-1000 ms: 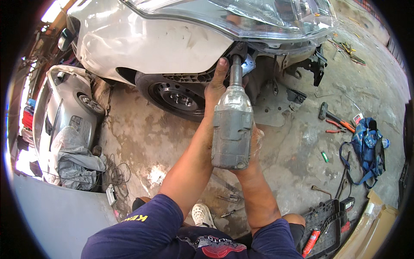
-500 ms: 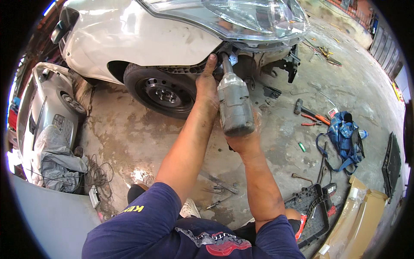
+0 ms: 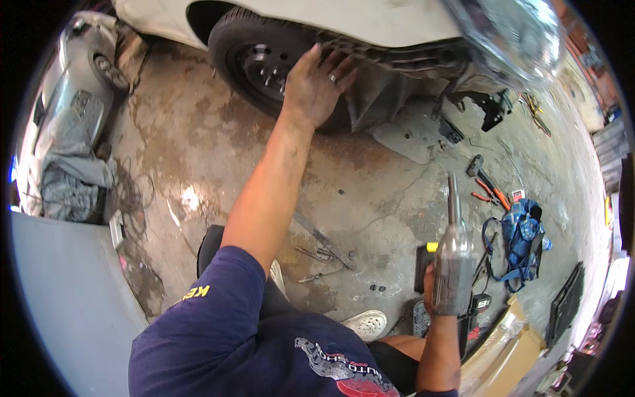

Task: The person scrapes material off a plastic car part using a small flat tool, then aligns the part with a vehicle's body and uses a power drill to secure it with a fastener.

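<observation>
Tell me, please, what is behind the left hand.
Behind the left hand is the black wheel, showing partly to the hand's left; the portion the hand covers cannot be seen.

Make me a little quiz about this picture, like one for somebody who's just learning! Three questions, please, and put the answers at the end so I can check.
1. True or false: the hammer with the orange grip lies on the floor.

2. Pick one. What is the person's right hand holding?
A) a blue bag
B) a grey power tool
C) a hammer

3. Fill in the missing word: in this view, the person's left hand overlaps part of a round black ____.

Key:
1. True.
2. B, the grey power tool.
3. Wheel.
</observation>
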A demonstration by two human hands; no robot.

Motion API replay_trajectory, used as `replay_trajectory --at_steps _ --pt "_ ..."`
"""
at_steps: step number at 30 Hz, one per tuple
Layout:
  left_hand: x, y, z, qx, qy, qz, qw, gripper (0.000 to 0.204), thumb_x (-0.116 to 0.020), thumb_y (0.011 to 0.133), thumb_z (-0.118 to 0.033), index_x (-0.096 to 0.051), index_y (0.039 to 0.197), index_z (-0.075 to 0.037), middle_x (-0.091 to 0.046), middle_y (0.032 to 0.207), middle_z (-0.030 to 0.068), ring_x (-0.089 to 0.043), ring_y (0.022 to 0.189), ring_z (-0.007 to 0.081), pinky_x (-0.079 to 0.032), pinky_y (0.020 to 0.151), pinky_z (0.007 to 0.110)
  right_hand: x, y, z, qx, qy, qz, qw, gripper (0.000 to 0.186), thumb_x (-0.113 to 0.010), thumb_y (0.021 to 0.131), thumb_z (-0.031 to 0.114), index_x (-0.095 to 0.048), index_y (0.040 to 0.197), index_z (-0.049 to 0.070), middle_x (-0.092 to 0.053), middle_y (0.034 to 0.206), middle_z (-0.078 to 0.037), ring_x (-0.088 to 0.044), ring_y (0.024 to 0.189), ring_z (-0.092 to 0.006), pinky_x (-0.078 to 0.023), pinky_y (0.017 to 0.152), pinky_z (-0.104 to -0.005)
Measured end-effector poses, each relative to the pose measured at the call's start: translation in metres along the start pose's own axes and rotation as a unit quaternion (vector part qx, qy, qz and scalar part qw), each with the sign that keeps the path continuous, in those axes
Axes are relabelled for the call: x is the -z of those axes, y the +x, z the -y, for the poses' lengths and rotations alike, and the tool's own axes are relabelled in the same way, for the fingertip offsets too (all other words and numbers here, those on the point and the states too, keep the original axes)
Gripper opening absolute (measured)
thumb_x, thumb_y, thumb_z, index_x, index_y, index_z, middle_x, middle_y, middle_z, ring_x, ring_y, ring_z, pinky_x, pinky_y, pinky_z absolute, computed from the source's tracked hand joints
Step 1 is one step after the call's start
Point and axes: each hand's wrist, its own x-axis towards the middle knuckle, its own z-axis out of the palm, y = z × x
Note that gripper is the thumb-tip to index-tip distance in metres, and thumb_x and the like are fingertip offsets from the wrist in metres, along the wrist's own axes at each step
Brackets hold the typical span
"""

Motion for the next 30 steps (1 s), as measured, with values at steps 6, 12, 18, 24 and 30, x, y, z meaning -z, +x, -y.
replay_trajectory --at_steps 6,12,18,24,30 --pt "0.014 0.022 0.001 -0.034 -0.076 0.034 0.996 0.034 -0.071 0.103 -0.030 -0.068 0.129 -0.010 -0.071 0.124 0.0073 -0.064 0.117 0.0289 -0.048 0.114 0.056 -0.061 -0.094 -0.014 -0.046 0.075 0.103 0.991 0.052 -0.076 0.083 0.027 -0.070 0.131 0.009 -0.068 0.123 -0.021 -0.062 0.116 -0.0475 -0.050 0.099 -0.0570" --pt "-0.009 0.026 0.014 -0.093 -0.038 -0.036 0.994 0.032 -0.067 0.109 -0.030 -0.067 0.124 -0.002 -0.073 0.113 0.0096 -0.070 0.099 0.0230 -0.058 0.101 0.045 -0.063 -0.101 0.035 -0.100 0.188 0.168 0.963 0.056 -0.078 0.085 0.018 -0.067 0.139 0.010 -0.069 0.132 -0.020 -0.064 0.122 -0.0439 -0.050 0.104 -0.0540" --pt "-0.015 0.028 0.017 -0.112 -0.028 -0.064 0.991 0.032 -0.068 0.109 -0.030 -0.067 0.126 -0.003 -0.074 0.114 0.0095 -0.071 0.099 0.0225 -0.057 0.098 0.041 -0.053 -0.081 0.070 -0.020 0.095 0.189 0.977 0.056 -0.079 0.085 0.019 -0.067 0.139 0.009 -0.070 0.134 -0.020 -0.067 0.119 -0.0419 -0.053 0.102 -0.0530" --pt "-0.016 0.030 0.007 -0.109 -0.004 -0.013 0.994 0.035 -0.066 0.110 -0.032 -0.066 0.129 -0.002 -0.074 0.117 0.0090 -0.073 0.105 0.0231 -0.057 0.099 0.042 -0.063 -0.098 0.069 -0.076 0.139 0.170 0.973 0.054 -0.078 0.085 0.015 -0.068 0.138 0.008 -0.071 0.130 -0.019 -0.068 0.117 -0.0421 -0.054 0.102 -0.0517" --pt "-0.013 0.029 0.009 -0.094 -0.041 -0.010 0.995 0.033 -0.064 0.111 -0.032 -0.069 0.124 -0.002 -0.075 0.115 0.0087 -0.074 0.102 0.0224 -0.060 0.093 0.040 -0.065 -0.101 0.081 -0.162 0.206 0.200 0.944 0.052 -0.078 0.084 0.006 -0.068 0.135 0.006 -0.072 0.122 -0.016 -0.070 0.109 -0.0347 -0.056 0.095 -0.0448"
